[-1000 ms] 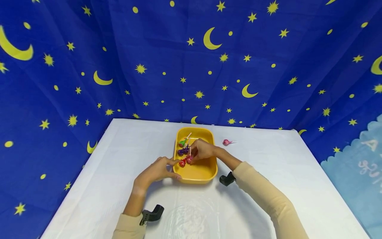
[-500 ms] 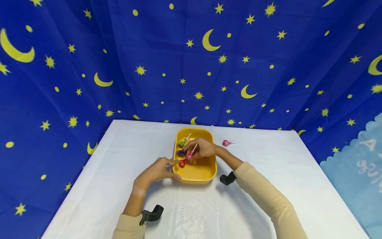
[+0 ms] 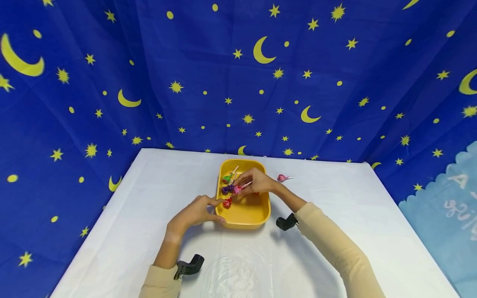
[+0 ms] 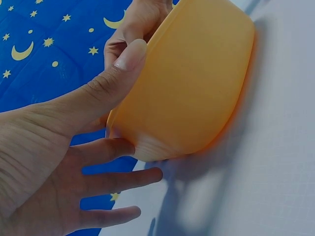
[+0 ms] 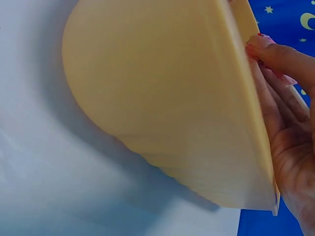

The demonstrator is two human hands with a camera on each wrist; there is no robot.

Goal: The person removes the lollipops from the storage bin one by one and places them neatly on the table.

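Observation:
In the head view a yellow tray stands on the white table. My right hand is over it and pinches a pink-wrapped lollipop; some pink wrapper shows between its fingers in the right wrist view. My left hand holds the tray at its front left corner, index finger over the rim and thumb outside. Along the tray's left side lie a green lollipop, purple lollipops and a red lollipop close to the left index fingertip. The right hand hides part of the tray's inside.
One more pink lollipop lies on the white table, right of the tray. A blue curtain with yellow moons and stars hangs behind. Black wrist mounts are on both forearms.
My right hand has shifted slightly back and right inside the tray. The pink lollipop's stick has tipped from upright to slanting right, and its head sits nearer the purple ones. The left hand stays put.

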